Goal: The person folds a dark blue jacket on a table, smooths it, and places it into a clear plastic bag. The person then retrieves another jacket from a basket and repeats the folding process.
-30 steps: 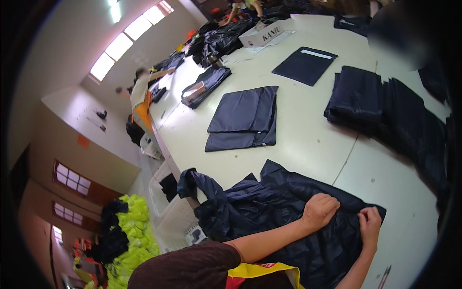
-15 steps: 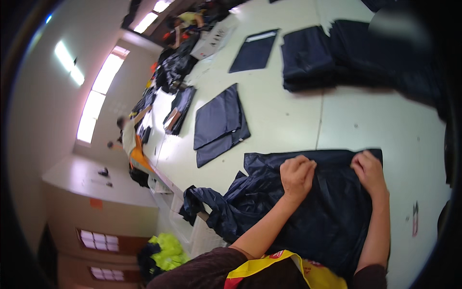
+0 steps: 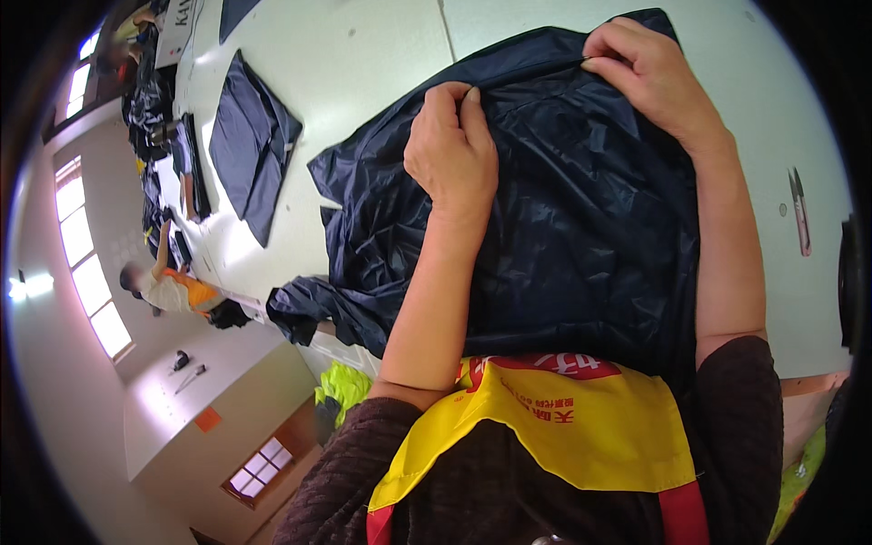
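Note:
A dark navy garment [image 3: 563, 227] of thin, shiny cloth is spread over the pale table in front of me. Its lower left part is bunched and reaches the table's edge. With thumb and fingers, my left hand [image 3: 451, 150] pinches the cloth near the far edge. Farther right, my right hand [image 3: 649, 77] pinches the same edge close to the far right corner, its fingertips pressed together. Between the hands the edge runs as a folded band, while the cloth below it is wrinkled. My forearms cover parts of the garment.
A folded dark piece [image 3: 252, 150] lies to the left on the pale table [image 3: 363, 68]. Thread snips [image 3: 800, 213] rest at the right. A person in an orange apron [image 3: 186, 289] works farther left, beside dark cloth piles. Bright yellow-green cloth [image 3: 343, 391] sits below the table edge.
My view has shifted, so the garment appears larger and the dark stacks at the far right are out of sight. Both hands still pinch the far edge, which is now more slanted and wrinkled.

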### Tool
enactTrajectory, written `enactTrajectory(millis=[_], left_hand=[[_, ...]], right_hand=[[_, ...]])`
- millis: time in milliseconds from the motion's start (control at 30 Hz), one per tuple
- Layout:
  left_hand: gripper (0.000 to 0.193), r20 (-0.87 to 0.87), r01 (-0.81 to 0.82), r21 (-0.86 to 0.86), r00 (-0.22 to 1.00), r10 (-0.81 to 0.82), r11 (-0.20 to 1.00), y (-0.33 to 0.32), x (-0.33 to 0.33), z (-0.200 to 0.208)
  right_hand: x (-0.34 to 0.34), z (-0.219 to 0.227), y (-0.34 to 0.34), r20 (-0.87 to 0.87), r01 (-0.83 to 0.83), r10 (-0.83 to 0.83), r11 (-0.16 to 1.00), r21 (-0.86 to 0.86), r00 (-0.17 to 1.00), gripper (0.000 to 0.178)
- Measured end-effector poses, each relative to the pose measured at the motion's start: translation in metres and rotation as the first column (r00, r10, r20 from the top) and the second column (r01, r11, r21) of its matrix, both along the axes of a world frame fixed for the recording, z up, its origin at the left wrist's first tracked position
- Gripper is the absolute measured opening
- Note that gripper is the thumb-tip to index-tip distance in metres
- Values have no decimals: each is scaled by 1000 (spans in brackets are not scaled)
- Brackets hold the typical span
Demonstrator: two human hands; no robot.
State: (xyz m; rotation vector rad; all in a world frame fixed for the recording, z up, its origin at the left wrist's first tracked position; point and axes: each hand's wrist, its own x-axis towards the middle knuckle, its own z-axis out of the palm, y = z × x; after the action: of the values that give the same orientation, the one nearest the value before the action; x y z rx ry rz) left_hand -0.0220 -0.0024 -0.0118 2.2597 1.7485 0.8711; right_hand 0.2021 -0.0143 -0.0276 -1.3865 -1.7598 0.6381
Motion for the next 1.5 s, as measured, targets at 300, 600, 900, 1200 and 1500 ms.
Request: enactTrajectory(millis=[300,600,900,1200,1500], left_hand=[[6,26,10,230,1000,-16,973,-2,-41,0],[7,23,-61,232,998,58,971,-9,-90,20],[9,-2,-191,8,982,191,982,-10,-79,-6],[17,66,-159,-224,982,178,961,7,-86,4],[8,165,-240,108,961,221,965,4,-108,3]], right_hand=[[1,9,-1,95,4,5,995,-96,995,8],[4,9,-1,99,-10,18,997,-76,995,9],[3,1,4,139,45,-28,991,-123,990,9],[-4,-2,6,174,42,-24,994,-102,984,7],[-4,3,5,92,71,-58,985,-155,994,8]])
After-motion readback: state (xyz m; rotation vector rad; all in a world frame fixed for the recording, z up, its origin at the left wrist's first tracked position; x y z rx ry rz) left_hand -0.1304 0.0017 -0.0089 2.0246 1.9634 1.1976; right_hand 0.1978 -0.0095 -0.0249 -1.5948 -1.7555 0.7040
